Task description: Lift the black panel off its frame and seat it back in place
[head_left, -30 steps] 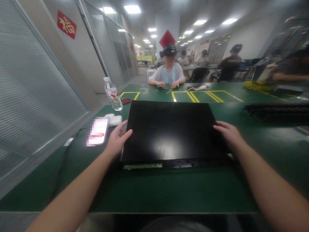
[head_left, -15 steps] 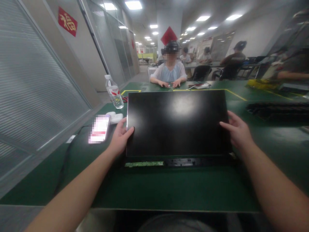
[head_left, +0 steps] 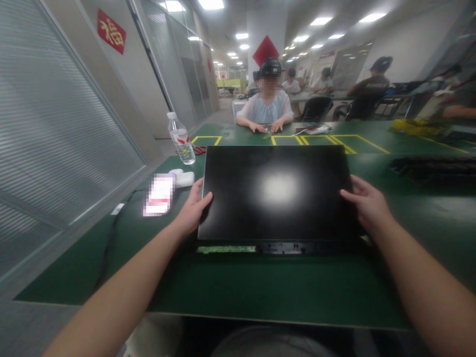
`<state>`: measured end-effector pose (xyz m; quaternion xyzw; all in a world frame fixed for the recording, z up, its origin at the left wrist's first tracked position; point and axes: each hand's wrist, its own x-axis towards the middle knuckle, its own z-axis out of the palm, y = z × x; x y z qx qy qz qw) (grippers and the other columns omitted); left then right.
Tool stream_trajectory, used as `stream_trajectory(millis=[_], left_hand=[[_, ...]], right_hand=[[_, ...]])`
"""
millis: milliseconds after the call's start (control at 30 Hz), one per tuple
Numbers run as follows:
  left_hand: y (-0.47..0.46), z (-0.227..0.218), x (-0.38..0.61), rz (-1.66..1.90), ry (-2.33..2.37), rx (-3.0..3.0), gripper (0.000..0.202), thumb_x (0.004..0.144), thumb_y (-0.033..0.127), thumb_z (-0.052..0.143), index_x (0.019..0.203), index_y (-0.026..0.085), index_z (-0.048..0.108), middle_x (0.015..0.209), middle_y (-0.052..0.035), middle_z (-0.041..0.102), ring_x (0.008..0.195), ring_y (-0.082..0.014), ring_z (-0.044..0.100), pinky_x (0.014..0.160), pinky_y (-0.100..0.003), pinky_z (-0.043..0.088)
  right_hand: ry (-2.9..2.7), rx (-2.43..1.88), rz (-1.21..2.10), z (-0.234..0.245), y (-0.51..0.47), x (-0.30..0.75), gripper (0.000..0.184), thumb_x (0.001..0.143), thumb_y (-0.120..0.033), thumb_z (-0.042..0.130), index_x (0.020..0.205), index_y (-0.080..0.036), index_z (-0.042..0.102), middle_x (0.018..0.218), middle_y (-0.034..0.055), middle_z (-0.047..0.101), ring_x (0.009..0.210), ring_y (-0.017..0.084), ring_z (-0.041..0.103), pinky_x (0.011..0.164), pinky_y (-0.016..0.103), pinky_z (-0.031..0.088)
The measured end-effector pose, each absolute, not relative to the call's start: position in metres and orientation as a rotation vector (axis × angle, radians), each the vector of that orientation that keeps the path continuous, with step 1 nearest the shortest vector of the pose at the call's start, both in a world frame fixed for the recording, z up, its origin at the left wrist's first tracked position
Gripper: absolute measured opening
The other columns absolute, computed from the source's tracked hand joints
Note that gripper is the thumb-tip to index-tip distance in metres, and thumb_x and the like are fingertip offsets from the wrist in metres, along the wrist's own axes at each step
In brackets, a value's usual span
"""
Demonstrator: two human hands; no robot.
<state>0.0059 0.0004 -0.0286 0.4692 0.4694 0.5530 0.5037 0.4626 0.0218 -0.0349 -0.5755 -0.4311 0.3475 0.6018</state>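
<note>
A large black display panel (head_left: 277, 193) is tilted up off the green table (head_left: 260, 287), its near edge resting over a strip with a green circuit board (head_left: 226, 249). My left hand (head_left: 193, 210) grips the panel's left edge, thumb on the front face. My right hand (head_left: 366, 203) grips its right edge the same way. A ceiling light glares off the middle of the panel.
A lit phone (head_left: 159, 194) and a white case (head_left: 182, 178) lie left of the panel, with a water bottle (head_left: 181, 139) behind them. A black tray (head_left: 435, 168) sits at the right. A person (head_left: 268, 106) sits across the table; others work farther back.
The panel lay flat a second ago; both hands raised its far edge steeply, and it has since come down a little. My hands keep their hold on its sides.
</note>
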Motion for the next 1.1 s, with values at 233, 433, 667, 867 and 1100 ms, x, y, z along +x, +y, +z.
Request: stream_trajectory(millis=[233, 433, 667, 867, 1100], left_hand=[[0.0, -0.025, 0.0, 1.222, 1.085, 1.138, 0.112, 0.07, 0.043, 0.097, 0.162, 0.031, 0.035, 0.151, -0.0146, 0.07, 0.132, -0.0398, 0.072, 0.112, -0.055, 0.06], [0.001, -0.024, -0.007, 1.124, 1.056, 1.234, 0.125, 0.063, 0.025, 0.099, 0.166, 0.033, 0.029, 0.164, -0.0152, 0.059, 0.149, -0.0431, 0.059, 0.12, -0.056, 0.054], [0.002, -0.028, -0.01, 1.16, 1.083, 1.354, 0.127, 0.067, 0.027, 0.098, 0.173, 0.032, 0.027, 0.17, -0.0157, 0.054, 0.155, -0.0439, 0.052, 0.125, -0.058, 0.048], [0.0, -0.028, -0.01, 1.117, 1.043, 1.312, 0.125, 0.065, 0.028, 0.101, 0.17, 0.032, 0.035, 0.169, -0.0141, 0.057, 0.155, -0.0438, 0.051, 0.125, -0.057, 0.049], [-0.001, -0.025, -0.009, 1.052, 1.024, 1.259, 0.121, 0.065, 0.027, 0.102, 0.169, 0.033, 0.04, 0.163, -0.0136, 0.063, 0.151, -0.0435, 0.056, 0.124, -0.057, 0.051]], right_hand=[[-1.004, -1.334, 0.953, -0.045, 0.031, 0.476, 0.047, 0.064, -0.026, 0.082, 0.11, -0.028, 0.074, 0.101, 0.0048, 0.086, 0.104, 0.033, 0.081, 0.099, 0.051, 0.065], [-1.111, -1.227, 1.158, -0.045, 0.027, 0.488, 0.06, 0.056, -0.024, 0.092, 0.114, -0.031, 0.076, 0.111, 0.0013, 0.086, 0.11, 0.031, 0.08, 0.098, 0.044, 0.065], [-1.173, -1.152, 1.155, -0.035, 0.017, 0.479, 0.075, 0.063, -0.026, 0.093, 0.134, -0.037, 0.071, 0.13, -0.0003, 0.082, 0.131, 0.035, 0.072, 0.11, 0.05, 0.06], [-1.059, -1.223, 1.209, -0.033, 0.018, 0.483, 0.082, 0.066, -0.025, 0.092, 0.143, -0.037, 0.067, 0.124, 0.0012, 0.083, 0.114, 0.034, 0.08, 0.099, 0.051, 0.066], [-0.98, -1.28, 1.178, -0.041, 0.024, 0.485, 0.071, 0.059, -0.023, 0.095, 0.126, -0.034, 0.075, 0.114, 0.0021, 0.086, 0.104, 0.032, 0.082, 0.093, 0.046, 0.069]])
